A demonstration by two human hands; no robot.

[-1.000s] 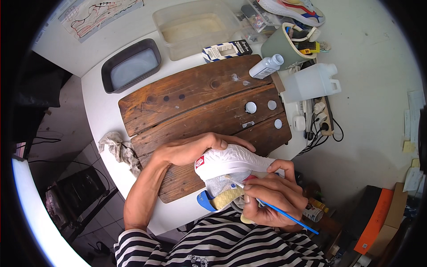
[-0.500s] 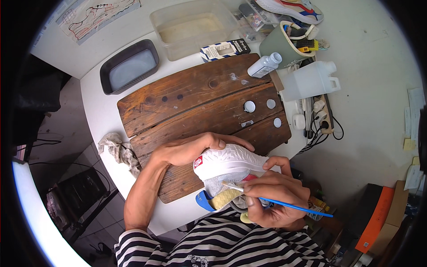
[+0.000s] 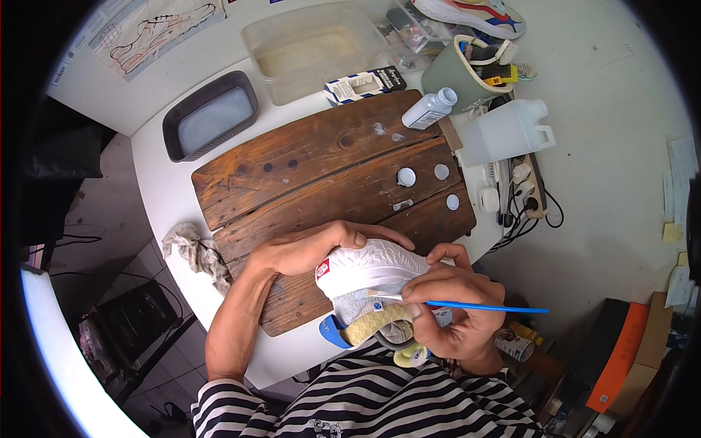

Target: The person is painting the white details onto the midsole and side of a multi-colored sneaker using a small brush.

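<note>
My left hand [image 3: 322, 250] grips the top and far side of a sneaker [image 3: 371, 266], held sole up, with a white textured sole, red heel patch and grey speckled upper. A yellow and blue piece [image 3: 358, 328] hangs beneath it. My right hand [image 3: 464, 314] pinches a thin blue paintbrush [image 3: 511, 309], its pale tip against the grey upper just below the sole edge. On the wooden board [image 3: 292, 190] beyond my hands are an upright open white jar lid [image 3: 406, 177], two pale round spots and an open white bottle [image 3: 428, 109].
On the white table [image 3: 157, 175] are a dark tray [image 3: 210, 117], a plastic tub [image 3: 310, 47], a small box [image 3: 365, 86], a brush bucket [image 3: 460, 80], a translucent jug [image 3: 504, 135] and a crumpled rag [image 3: 197, 255]. Power strip and cables [image 3: 529, 201] lie right; shoe boxes [image 3: 613, 350] stand lower right.
My right hand has turned and shifted, swinging the brush handle upward to nearly horizontal, with its tip moving slightly left along the upper. My left hand and the shoe have shifted only slightly.
</note>
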